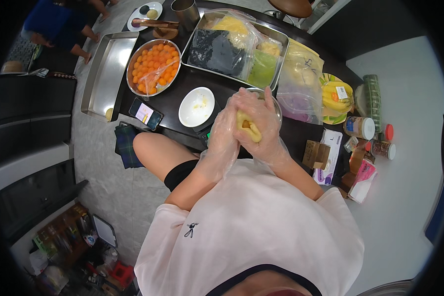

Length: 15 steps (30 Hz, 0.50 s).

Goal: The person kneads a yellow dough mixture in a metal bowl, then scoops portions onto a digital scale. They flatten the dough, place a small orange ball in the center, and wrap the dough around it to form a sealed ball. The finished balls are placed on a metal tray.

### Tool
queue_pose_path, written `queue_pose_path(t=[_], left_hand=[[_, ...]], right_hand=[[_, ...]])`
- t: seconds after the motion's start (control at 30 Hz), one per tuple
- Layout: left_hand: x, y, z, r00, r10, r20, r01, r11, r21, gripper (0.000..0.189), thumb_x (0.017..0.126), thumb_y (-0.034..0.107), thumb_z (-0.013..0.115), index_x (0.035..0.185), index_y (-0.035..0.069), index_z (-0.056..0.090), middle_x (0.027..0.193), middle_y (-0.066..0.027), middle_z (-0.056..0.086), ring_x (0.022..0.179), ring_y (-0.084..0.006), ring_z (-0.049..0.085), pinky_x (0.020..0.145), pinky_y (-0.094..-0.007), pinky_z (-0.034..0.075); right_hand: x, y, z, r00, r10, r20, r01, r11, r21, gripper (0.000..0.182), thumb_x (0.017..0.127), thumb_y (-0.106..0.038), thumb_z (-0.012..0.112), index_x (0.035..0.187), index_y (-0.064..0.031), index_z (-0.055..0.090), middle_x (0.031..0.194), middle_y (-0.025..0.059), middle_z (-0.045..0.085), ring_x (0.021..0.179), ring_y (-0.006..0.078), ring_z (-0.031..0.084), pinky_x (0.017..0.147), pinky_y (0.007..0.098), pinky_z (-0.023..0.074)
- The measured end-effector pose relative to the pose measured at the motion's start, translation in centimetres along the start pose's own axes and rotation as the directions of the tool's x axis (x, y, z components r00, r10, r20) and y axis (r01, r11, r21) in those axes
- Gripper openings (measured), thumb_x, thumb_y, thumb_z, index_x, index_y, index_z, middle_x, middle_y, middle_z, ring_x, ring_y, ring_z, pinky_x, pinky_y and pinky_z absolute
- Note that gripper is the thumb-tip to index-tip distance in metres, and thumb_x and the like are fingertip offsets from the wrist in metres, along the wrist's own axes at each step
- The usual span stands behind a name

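Observation:
Both my hands wear clear plastic gloves and are cupped together over the table's near edge. Between my left hand (225, 125) and my right hand (261, 125) is a pale yellow paste (254, 136), folded around an orange-yellow centre. Partly hidden under my hands is a round metal bowl (278, 111). Left of them, a white bowl (196, 107) with yellow smears rests beside or on a dark kitchen scale (203, 135). Farther left stands a steel bowl of orange balls, likely egg yolks (157, 63), with plastic film in it.
A steel tray (107, 70) holds one yellow ball at its near end. Bagged black, yellow and green pastes fill another tray (284, 55). A phone (146, 114) lies near the table edge. Bananas (336, 96), jars (359, 127) and boxes (327, 155) stand right; another person (64, 26) is upper left.

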State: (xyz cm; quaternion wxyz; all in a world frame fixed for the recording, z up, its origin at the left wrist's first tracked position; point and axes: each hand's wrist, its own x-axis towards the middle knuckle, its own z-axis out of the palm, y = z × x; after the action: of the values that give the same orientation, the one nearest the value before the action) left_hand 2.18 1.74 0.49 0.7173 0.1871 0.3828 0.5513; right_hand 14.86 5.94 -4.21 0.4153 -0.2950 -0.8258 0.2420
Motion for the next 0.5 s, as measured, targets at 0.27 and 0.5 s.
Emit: queue_pose_path(t=[0.27,0.5], left_hand=[[-0.4,-0.4,0.4,0.998,-0.065,0.022,0.068,0.95,-0.304,0.05,0.109,0.041,0.025,0.145,0.009,0.038,0.138,-0.0081,0.049,0.128,-0.0194,0.049,0.108,-0.0359,0.041],[1.5,-1.4,-1.1,0.997,-0.044,0.064,0.056,0.978,-0.203,0.045,0.108,0.036,0.032,0.137,0.004,0.045,0.135,-0.0079,0.051,0.126,-0.0179,0.051,0.107,-0.0337,0.041]], right_hand=[[1.2,-2.2,0.1,0.948,0.154,-0.278,-0.08,0.962,0.259,0.061,0.075,-0.022,0.083,0.127,-0.0054,0.057,0.119,0.0146,0.066,0.118,0.039,0.059,0.112,0.0555,0.0317],[1.1,-2.2,-0.6,0.993,0.081,-0.089,-0.066,0.985,0.157,0.048,0.08,-0.017,0.076,0.123,-0.0054,0.058,0.124,0.0172,0.064,0.116,0.036,0.061,0.109,0.0533,0.0374]])
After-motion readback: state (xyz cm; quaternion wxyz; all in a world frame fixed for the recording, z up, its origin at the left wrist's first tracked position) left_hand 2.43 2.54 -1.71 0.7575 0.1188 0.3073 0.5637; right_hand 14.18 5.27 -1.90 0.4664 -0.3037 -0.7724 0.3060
